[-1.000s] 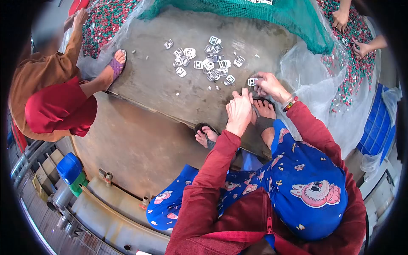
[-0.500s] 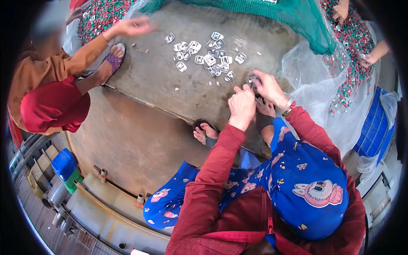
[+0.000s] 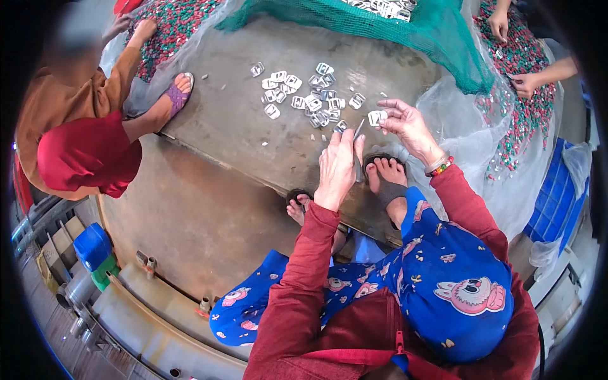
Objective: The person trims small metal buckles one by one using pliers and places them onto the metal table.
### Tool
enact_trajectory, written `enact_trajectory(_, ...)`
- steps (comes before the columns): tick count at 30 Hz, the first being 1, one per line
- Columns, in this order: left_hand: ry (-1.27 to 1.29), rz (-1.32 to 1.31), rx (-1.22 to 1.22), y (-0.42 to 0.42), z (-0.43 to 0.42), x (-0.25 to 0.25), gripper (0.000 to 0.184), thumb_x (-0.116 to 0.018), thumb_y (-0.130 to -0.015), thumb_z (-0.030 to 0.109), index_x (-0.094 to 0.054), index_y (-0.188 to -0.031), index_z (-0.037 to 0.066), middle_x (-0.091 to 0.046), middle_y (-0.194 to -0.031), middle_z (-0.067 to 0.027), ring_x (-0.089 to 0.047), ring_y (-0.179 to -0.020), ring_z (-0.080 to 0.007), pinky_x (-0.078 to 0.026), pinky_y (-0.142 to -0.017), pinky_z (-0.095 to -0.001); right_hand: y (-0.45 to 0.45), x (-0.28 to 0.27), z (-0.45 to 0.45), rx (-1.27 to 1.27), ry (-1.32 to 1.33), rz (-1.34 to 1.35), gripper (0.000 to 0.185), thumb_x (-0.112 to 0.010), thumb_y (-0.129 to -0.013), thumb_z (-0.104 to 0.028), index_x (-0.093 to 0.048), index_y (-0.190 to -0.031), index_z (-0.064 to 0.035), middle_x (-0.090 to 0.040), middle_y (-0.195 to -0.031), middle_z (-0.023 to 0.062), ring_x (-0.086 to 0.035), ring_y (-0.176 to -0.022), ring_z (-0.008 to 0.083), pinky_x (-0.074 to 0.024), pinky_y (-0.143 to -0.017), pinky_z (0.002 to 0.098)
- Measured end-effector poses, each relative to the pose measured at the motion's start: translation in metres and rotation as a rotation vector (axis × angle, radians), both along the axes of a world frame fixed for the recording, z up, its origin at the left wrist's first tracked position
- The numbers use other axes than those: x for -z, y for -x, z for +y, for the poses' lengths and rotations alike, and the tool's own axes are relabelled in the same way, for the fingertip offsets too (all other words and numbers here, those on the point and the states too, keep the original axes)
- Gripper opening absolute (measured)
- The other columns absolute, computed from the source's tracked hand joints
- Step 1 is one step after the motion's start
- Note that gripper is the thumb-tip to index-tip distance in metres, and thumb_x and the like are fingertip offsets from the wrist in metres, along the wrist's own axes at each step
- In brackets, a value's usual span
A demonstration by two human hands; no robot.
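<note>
My left hand [image 3: 337, 168] is closed around a thin, pointed grey metal tool [image 3: 360, 128], its tip upward. To its right, my right hand [image 3: 408, 130] pinches a silver buckle-like piece [image 3: 377, 118] between thumb and fingers, the other fingers spread. The tool and the held piece are a small distance apart. Beyond my hands, a loose pile of similar silver buckle-like pieces [image 3: 313, 102] lies on the grey metal surface [image 3: 234, 120]. One of these pieces lies just past my left fingertips.
Green netting [image 3: 437, 47] edges the far side, with more silver pieces [image 3: 386, 9] behind it. Red and green bits [image 3: 171, 31] lie in heaps left and right. A person in brown [image 3: 107, 95] crouches at left; another person's hand [image 3: 529, 83] works at right.
My hands have moved apart; the silver piece is now in my right hand, away from the tool. The left person's hand has drawn back to the red and green heap.
</note>
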State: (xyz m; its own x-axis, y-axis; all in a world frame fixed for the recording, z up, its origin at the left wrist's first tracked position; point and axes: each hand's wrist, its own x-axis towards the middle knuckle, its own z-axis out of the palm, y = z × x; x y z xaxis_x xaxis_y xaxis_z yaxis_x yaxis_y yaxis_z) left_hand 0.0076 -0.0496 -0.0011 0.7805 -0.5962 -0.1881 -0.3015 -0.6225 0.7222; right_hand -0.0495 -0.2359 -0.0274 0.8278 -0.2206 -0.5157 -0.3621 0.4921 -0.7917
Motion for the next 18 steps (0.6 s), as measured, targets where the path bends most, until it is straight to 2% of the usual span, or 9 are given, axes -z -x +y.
enact_trajectory(5,0.043,0.007,0.001,0.003,-0.005,-0.008,0.020,-0.054,-0.091,0.021,-0.057,-0.095,0.002,-0.058,-0.083,-0.0226,-0.058,-0.073,-0.0418,-0.045,-0.061,-0.0481,0.004,0.007,0.001,0.022,0.104,0.038,0.033,-0.061,-0.080,0.004,-0.055,-0.112,0.0043,-0.064,-0.094,0.0114,-0.063,-0.077,0.0159,-0.0524,-0.069,0.0266)
enact_trajectory(10,0.063,0.018,0.009,0.012,-0.010,-0.008,0.020,-0.055,-0.090,0.020,-0.057,-0.098,0.003,-0.058,-0.083,-0.0224,-0.059,-0.071,-0.0424,-0.045,-0.059,-0.0484,0.006,0.002,0.001,0.006,0.058,0.072,0.032,-0.061,-0.081,0.003,-0.056,-0.113,0.0048,-0.064,-0.095,0.0112,-0.062,-0.076,0.0153,-0.0523,-0.069,0.0260)
enact_trajectory(18,0.093,0.026,0.010,0.015,-0.010,-0.006,0.019,-0.053,-0.091,0.021,-0.054,-0.093,0.002,-0.057,-0.079,-0.0234,-0.057,-0.070,-0.0444,-0.043,-0.057,-0.0507,0.008,-0.007,0.006,-0.032,0.042,0.050,0.032,-0.061,-0.083,0.000,-0.058,-0.115,0.0026,-0.065,-0.096,0.0087,-0.062,-0.076,0.0134,-0.0517,-0.072,0.0259)
